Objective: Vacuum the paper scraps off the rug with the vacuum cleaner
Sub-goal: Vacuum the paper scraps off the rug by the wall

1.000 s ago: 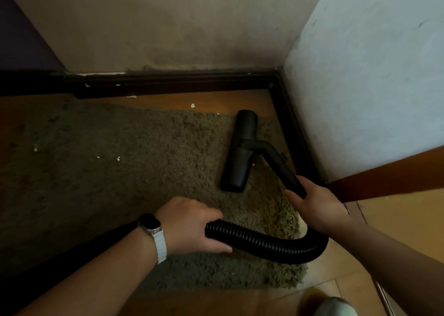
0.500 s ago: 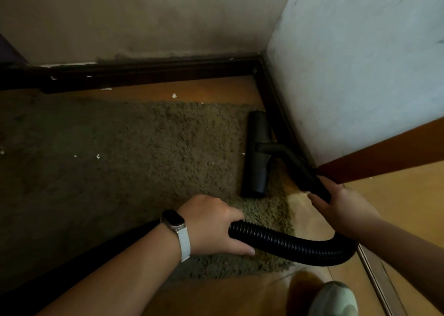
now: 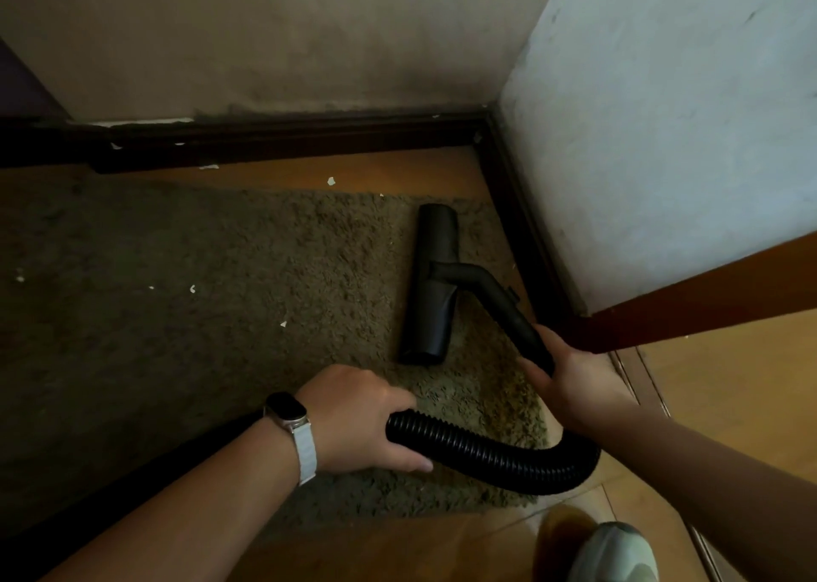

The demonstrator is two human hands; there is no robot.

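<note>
A shaggy olive-brown rug (image 3: 221, 294) covers the floor in the room's corner. The black vacuum floor nozzle (image 3: 431, 285) lies flat on the rug's right end, its long side running away from me. My right hand (image 3: 574, 382) grips the rigid black tube just behind the nozzle. My left hand (image 3: 358, 418), with a watch on the wrist, is closed around the ribbed black hose (image 3: 495, 453), which curves between both hands. Small white paper scraps (image 3: 192, 288) dot the rug left of the nozzle, one scrap (image 3: 283, 324) nearer to me.
Two walls meet at a dark skirting board (image 3: 287, 139) behind and right of the rug. A white scrap (image 3: 331, 180) lies on the bare wooden floor behind the rug. A wooden door edge (image 3: 707, 289) juts in at right. My shoe (image 3: 614, 553) shows at the bottom.
The nozzle slid right towards the wall half a second ago and now sits a little left again on the rug. Both hands keep their grips; a scrap near the nozzle is gone.
</note>
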